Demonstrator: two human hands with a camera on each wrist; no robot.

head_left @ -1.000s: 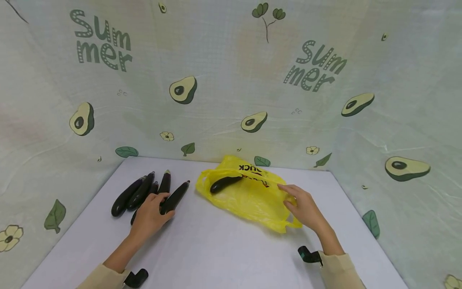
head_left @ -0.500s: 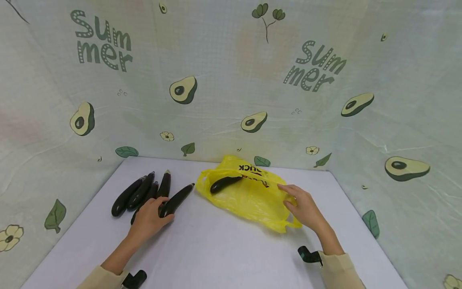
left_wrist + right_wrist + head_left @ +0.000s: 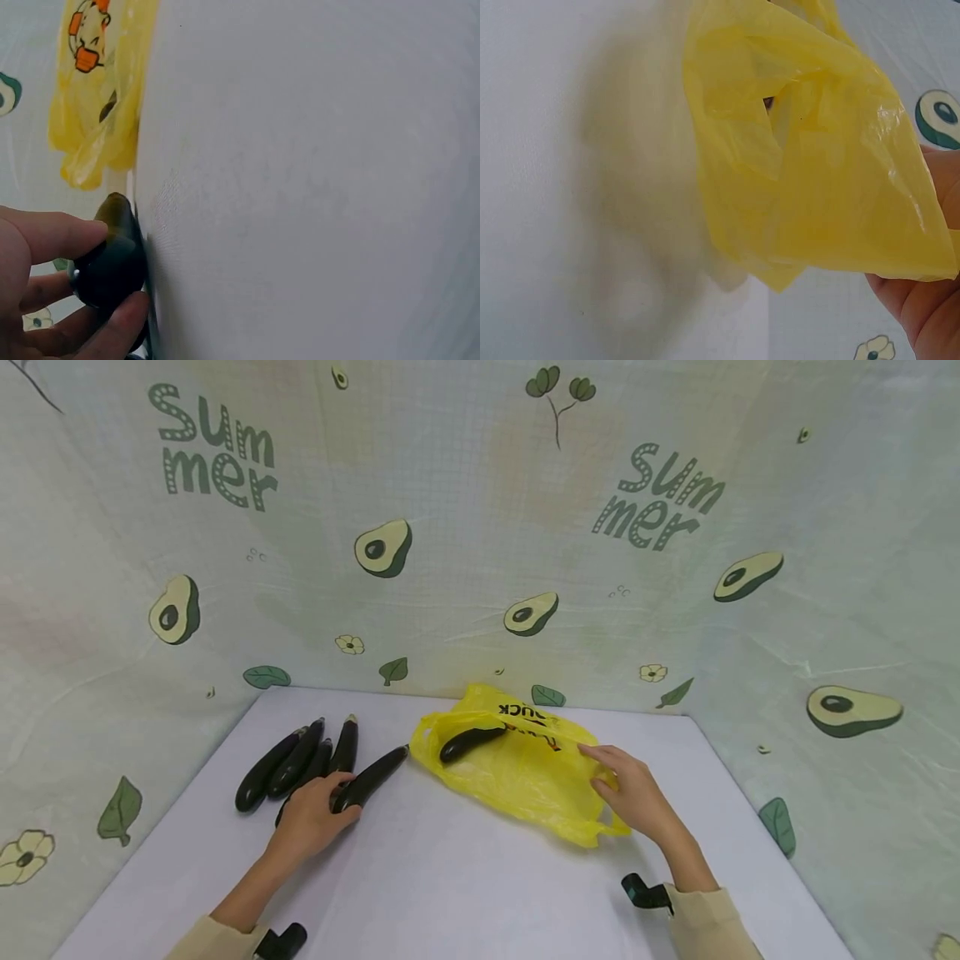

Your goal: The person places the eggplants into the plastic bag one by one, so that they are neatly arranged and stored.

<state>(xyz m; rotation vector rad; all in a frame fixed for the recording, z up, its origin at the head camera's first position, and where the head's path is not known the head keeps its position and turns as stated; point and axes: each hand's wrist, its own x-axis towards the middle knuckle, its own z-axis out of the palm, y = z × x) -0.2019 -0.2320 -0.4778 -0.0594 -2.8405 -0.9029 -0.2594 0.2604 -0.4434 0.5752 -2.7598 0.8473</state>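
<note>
My left hand (image 3: 313, 817) grips a dark glossy eggplant (image 3: 377, 775) at the left of the table, its stem end pointing at the yellow plastic bag (image 3: 525, 789). In the left wrist view, thumb and fingers lie on opposite sides of that eggplant (image 3: 112, 274). Several more eggplants (image 3: 268, 770) lie beside and partly under the hand. Another eggplant (image 3: 471, 743) rests in the mouth of the bag. At the bag's right side, my right hand (image 3: 632, 789) holds its edge; the plastic (image 3: 832, 187) hides part of the fingers in the right wrist view.
A white table (image 3: 442, 885) carries everything. Behind and beside it hangs a pale cloth (image 3: 450, 485) printed with avocados, leaves and lettering. A small black camera (image 3: 645, 891) sits at the right sleeve cuff, another black camera (image 3: 283, 941) at the left.
The gripped eggplant has turned, its stem end swinging right and toward me, close to the bag. My left hand has shifted slightly toward me. The right hand and bag look still.
</note>
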